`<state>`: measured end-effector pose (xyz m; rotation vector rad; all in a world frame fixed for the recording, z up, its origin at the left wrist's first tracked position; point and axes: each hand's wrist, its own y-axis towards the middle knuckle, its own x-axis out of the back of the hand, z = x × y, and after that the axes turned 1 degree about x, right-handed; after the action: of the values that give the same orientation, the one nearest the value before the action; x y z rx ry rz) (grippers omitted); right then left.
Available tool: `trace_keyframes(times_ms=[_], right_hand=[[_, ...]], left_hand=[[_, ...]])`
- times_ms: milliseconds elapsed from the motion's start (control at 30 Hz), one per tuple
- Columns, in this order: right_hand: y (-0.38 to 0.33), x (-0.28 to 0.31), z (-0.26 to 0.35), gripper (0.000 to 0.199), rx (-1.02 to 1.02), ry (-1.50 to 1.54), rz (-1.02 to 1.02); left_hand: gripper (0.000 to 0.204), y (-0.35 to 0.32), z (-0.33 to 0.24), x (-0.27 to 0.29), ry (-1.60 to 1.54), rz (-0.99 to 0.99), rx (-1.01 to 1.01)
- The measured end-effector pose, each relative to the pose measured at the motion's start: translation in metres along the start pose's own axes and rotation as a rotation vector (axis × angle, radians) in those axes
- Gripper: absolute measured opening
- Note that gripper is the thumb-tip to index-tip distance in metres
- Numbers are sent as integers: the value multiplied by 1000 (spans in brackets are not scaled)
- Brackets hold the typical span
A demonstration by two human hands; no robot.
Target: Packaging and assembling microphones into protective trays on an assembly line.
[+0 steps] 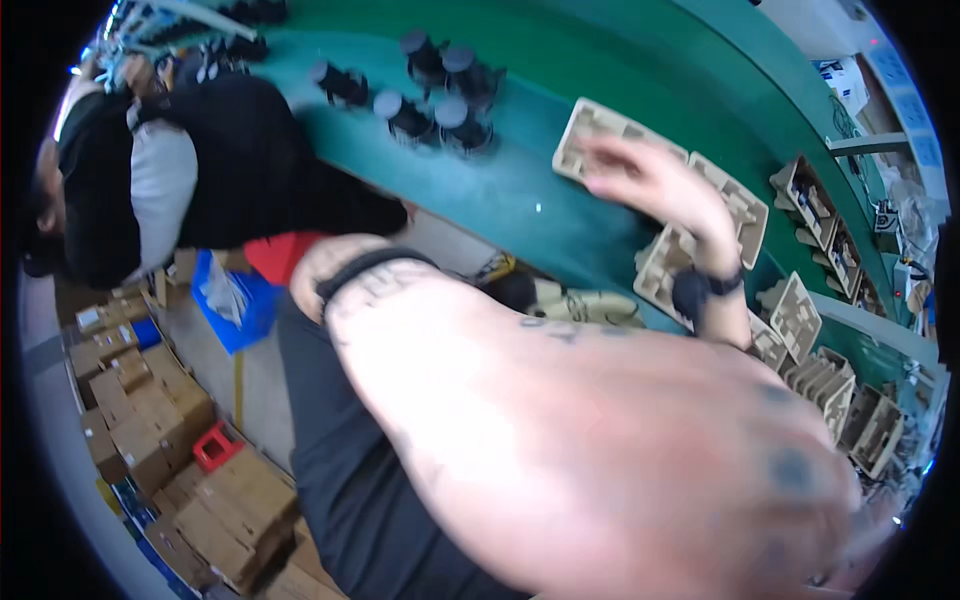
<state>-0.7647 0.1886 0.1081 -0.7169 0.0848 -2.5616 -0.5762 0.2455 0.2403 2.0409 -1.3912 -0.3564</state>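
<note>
My left arm runs large across the view, bare and tattooed, with a black band around the wrist. Beyond the band, my left hand (315, 268) is by a red object (272, 258); its fingers do not show clearly, so I cannot tell whether it holds it. Over a beige molded tray (572, 135) on the green table, my right hand (645, 178) is open, blurred by motion, with no object visible in it. A dark watch (703, 290) is on that wrist. More beige trays (735, 195) lie under and beside the right forearm, partly hidden.
Several black cylindrical parts (463, 125) stand on the table (520, 190). A co-worker in black and grey (230, 150) is at the left. Cardboard boxes (235, 510), a blue bag (245, 310) and a red crate (217, 446) are on the floor. Stacked trays (822, 385) stand at right.
</note>
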Motion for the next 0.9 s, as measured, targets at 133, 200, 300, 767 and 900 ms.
trace_keyframes(times_ms=[133,200,300,767,900], right_hand=[[151,-62,-35,59,239,-156,-106],[202,-99,-39,72,603,-375,-196],[217,-121,-68,74,271,-641,21],[79,-56,-47,50,84,69,-629],[25,-33,-107,42,185,-19,-951]], left_hand=[[34,-50,-26,7,97,-240,-134],[32,-80,-45,51,178,-312,-218],[29,-124,-31,123,185,-421,-381],[24,-171,-82,122,726,-979,-745],[25,-157,-62,124,758,-1107,-913]])
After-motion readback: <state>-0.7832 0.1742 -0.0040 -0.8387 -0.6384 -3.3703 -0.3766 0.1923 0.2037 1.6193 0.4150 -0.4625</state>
